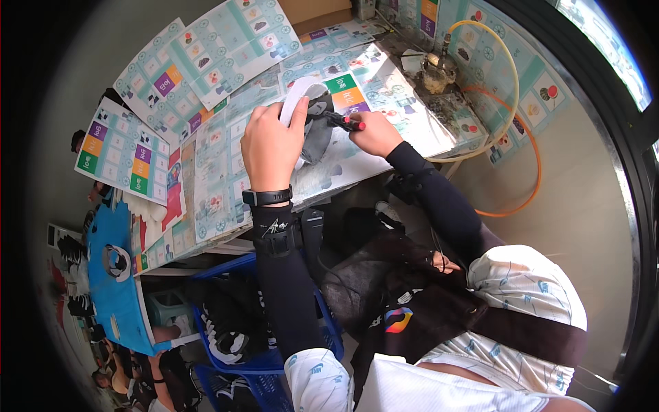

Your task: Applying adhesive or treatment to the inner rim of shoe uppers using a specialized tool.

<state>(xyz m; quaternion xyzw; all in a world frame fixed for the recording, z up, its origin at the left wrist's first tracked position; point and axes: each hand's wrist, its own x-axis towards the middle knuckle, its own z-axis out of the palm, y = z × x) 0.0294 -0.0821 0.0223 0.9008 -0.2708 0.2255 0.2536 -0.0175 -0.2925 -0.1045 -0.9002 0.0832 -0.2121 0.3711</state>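
Observation:
My left hand [271,147], with a black watch on its wrist, is closed on a dark grey shoe [317,141] with a white edge, above the worktable. The thumb presses on the white part, and the other fingers are partly hidden behind it. My right hand [376,135] is closed on a slim black tool with red ends [349,122], whose exact kind I cannot make out. Its far end meets the dark area of the shoe. Both forearms wear black sleeves.
Printed sheets cover the worktable [226,172]. A stained pot [438,72] stands at the back right, near a yellow hose [516,82] and an orange hose [537,165]. Below is a blue basket [271,381] with dark shoes. A blue table [113,288] stands left, with other people nearby.

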